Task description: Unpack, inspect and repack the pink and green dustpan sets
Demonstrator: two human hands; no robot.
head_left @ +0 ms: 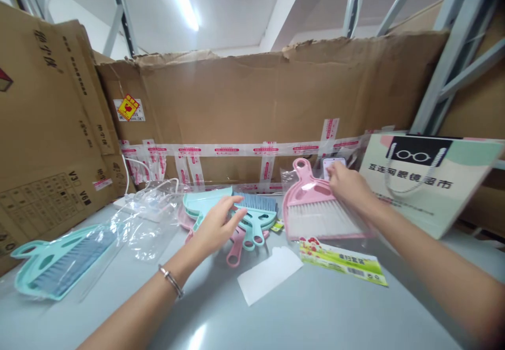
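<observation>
Left hand [215, 226]: grip partly open, fingers apart, nothing visibly held; located at the teal dustpan [197, 203] and blue-bristled brushes [258, 217] on the surface [335, 313]. Right hand [349, 182]: fingers bent at 1 phone [327, 167]; grip closure cannot be determined. The phone is beside the bagged pink dustpan's [311, 189] handle.

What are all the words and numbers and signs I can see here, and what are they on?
"V3" and "V6": left box; its other writing is too blurred.
"互连网眼镜超市": bag, under a drawing of glasses; the smaller line is too blurred.
Too small or blurred to read: the yellow sticker, the tape, the card and the phone.
</observation>
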